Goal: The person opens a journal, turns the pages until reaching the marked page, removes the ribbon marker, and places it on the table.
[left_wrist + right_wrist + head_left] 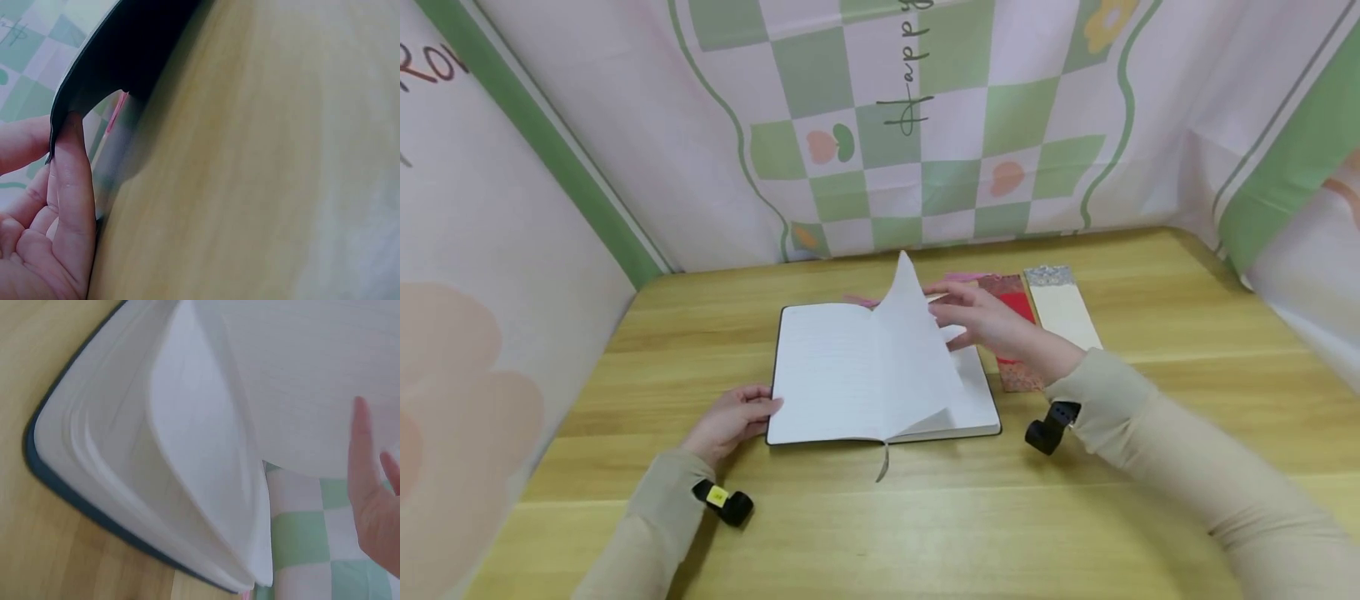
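Note:
An open notebook [827, 375] with blank-looking white pages and a dark cover lies on the wooden table, a grey ribbon [883, 463] hanging from its spine. My left hand [735, 419] pinches the left cover edge between thumb and fingers; the left wrist view shows the cover's dark underside [150, 50] lifted off the table. One page [913, 350] stands raised near the middle of the notebook. At its right side is my right hand [981, 321], fingers extended and fingertips right at the page. In the right wrist view, loose pages [200, 431] fan upward above the page stack.
Behind and right of the notebook lie a red card strip [1018, 377] with patterned ends and a cream strip [1063, 312] with a grey patterned top. Pink strands [966, 277] show near the red strip. A printed curtain [880, 192] borders the table's back.

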